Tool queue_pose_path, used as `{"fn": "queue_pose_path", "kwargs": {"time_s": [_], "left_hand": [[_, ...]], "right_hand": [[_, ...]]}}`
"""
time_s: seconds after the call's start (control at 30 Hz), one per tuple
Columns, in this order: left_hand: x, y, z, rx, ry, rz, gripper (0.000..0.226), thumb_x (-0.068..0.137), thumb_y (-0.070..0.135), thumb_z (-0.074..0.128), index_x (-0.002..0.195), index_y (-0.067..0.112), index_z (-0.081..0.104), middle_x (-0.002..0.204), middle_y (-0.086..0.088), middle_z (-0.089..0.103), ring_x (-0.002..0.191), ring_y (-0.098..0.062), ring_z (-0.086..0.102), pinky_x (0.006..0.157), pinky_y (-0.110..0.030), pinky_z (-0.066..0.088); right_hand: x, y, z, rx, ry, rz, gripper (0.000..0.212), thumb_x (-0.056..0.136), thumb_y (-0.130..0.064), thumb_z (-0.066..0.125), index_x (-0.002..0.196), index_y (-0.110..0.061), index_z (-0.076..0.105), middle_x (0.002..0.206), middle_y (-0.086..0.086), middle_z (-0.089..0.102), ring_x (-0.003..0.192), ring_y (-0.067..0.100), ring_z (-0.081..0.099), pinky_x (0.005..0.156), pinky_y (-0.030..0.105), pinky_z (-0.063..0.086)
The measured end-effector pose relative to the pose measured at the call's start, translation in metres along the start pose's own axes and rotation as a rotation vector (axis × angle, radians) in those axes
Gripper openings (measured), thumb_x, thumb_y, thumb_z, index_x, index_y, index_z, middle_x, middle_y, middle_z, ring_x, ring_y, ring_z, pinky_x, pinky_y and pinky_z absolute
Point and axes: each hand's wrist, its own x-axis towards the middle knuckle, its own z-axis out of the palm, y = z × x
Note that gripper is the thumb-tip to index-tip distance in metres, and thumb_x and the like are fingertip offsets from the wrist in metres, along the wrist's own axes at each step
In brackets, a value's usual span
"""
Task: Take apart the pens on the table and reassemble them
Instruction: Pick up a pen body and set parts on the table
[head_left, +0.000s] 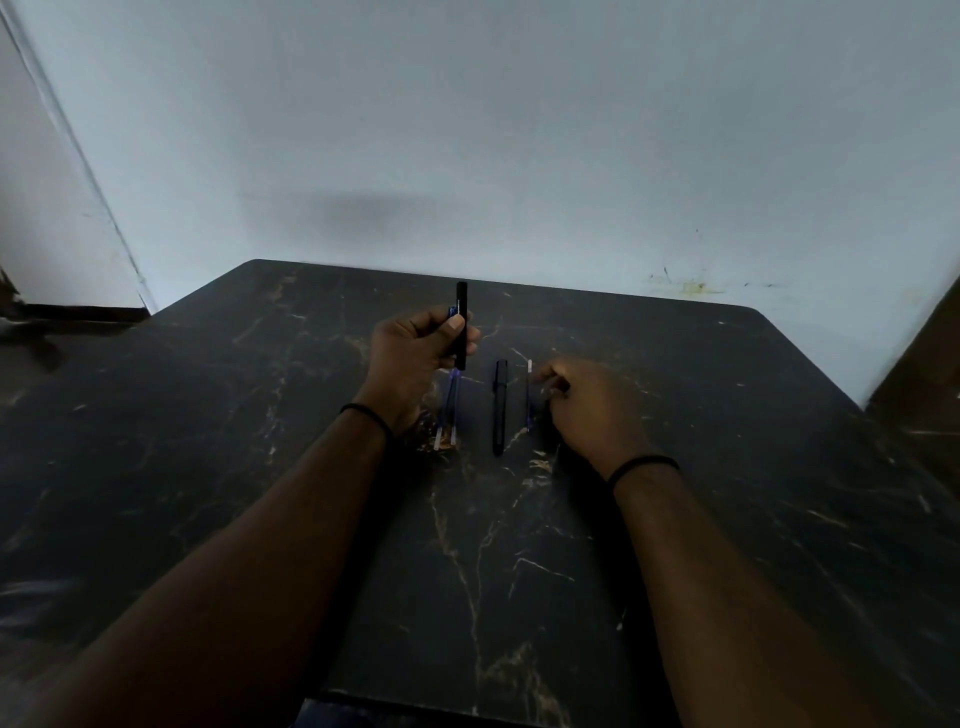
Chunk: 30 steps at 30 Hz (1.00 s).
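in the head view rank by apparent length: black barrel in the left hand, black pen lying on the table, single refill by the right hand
1. black pen on the table
2. black barrel in the left hand, near alike; it is raised, so unsure
3. single refill, shortest and thinnest

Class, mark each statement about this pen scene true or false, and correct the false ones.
1. The left hand holds a black pen tube upright. True.
2. A black pen lies on the table between the hands. True.
3. The right hand is raised high above the table. False: it is low, beside a thin refill.
4. The tabletop is plain white. False: it is dark and marbled.
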Motion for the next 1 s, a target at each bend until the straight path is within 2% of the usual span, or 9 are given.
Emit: {"fn": "queue_pose_path", "kwargs": {"time_s": [0.1, 0.23, 0.4, 0.6, 0.77, 0.87, 1.0], "left_hand": [[0.000, 0.000, -0.001, -0.001, -0.001, -0.004, 0.016, 0.095, 0.006, 0.055, 0.105, 0.001, 0.067, 0.086, -0.010, 0.072, 0.070, -0.012, 0.070, 0.066, -0.024, 0.058], [0.001, -0.001, -0.002, 0.009, 0.007, -0.002, 0.016, 0.095, 0.008, 0.056, 0.105, 0.002, 0.067, 0.085, -0.009, 0.072, 0.071, -0.014, 0.070, 0.069, -0.030, 0.058], [0.001, 0.000, -0.002, -0.006, 0.008, -0.003, 0.012, 0.095, 0.009, 0.058, 0.099, 0.007, 0.069, 0.084, -0.007, 0.073, 0.071, -0.014, 0.071, 0.069, -0.030, 0.058], [0.001, 0.000, -0.002, -0.020, 0.015, -0.003, 0.013, 0.094, 0.009, 0.058, 0.102, 0.005, 0.069, 0.083, -0.006, 0.074, 0.071, -0.014, 0.071, 0.063, -0.025, 0.057], [0.002, 0.000, -0.002, -0.015, 0.034, 0.015, 0.012, 0.094, 0.009, 0.058, 0.099, 0.006, 0.069, 0.081, -0.004, 0.074, 0.069, -0.013, 0.071, 0.063, -0.026, 0.058], [0.003, -0.001, -0.002, -0.013, 0.037, 0.024, 0.013, 0.095, 0.009, 0.058, 0.101, 0.005, 0.068, 0.086, -0.009, 0.072, 0.070, -0.014, 0.070, 0.065, -0.027, 0.058], [0.003, -0.001, -0.002, -0.019, 0.040, 0.026, 0.013, 0.095, 0.008, 0.057, 0.101, 0.005, 0.068, 0.086, -0.010, 0.072, 0.070, -0.014, 0.070, 0.068, -0.028, 0.059]], "right_hand": [[0.002, 0.002, 0.002, 0.011, 0.017, 0.044, 0.032, 0.091, -0.005, 0.054, 0.111, -0.024, 0.071, 0.107, 0.003, 0.072, 0.096, 0.020, 0.066, 0.088, 0.040, 0.056], [0.002, 0.002, 0.003, 0.012, 0.059, 0.086, 0.025, 0.094, -0.011, 0.056, 0.106, -0.025, 0.071, 0.101, 0.001, 0.073, 0.087, 0.015, 0.065, 0.076, 0.028, 0.052], [-0.001, 0.001, -0.001, -0.014, 0.109, 0.119, 0.018, 0.094, -0.013, 0.056, 0.105, -0.016, 0.071, 0.102, 0.007, 0.072, 0.095, 0.025, 0.065, 0.086, 0.043, 0.055], [-0.001, -0.004, -0.003, -0.002, 0.183, 0.170, 0.014, 0.095, -0.018, 0.056, 0.097, -0.021, 0.069, 0.093, 0.002, 0.071, 0.083, 0.019, 0.063, 0.074, 0.031, 0.050], [-0.007, -0.023, 0.003, 0.020, 0.234, 0.074, 0.013, 0.093, -0.030, 0.064, 0.083, -0.023, 0.069, 0.079, -0.007, 0.066, 0.076, 0.014, 0.061, 0.065, 0.028, 0.046], [-0.011, -0.039, 0.012, -0.003, 0.158, -0.005, 0.015, 0.092, -0.034, 0.066, 0.083, -0.023, 0.069, 0.078, -0.006, 0.064, 0.078, 0.015, 0.058, 0.064, 0.030, 0.047], [-0.020, -0.059, 0.020, -0.068, 0.085, -0.116, 0.015, 0.091, -0.034, 0.066, 0.085, -0.021, 0.068, 0.086, 0.000, 0.063, 0.084, 0.020, 0.057, 0.071, 0.037, 0.049]]}}
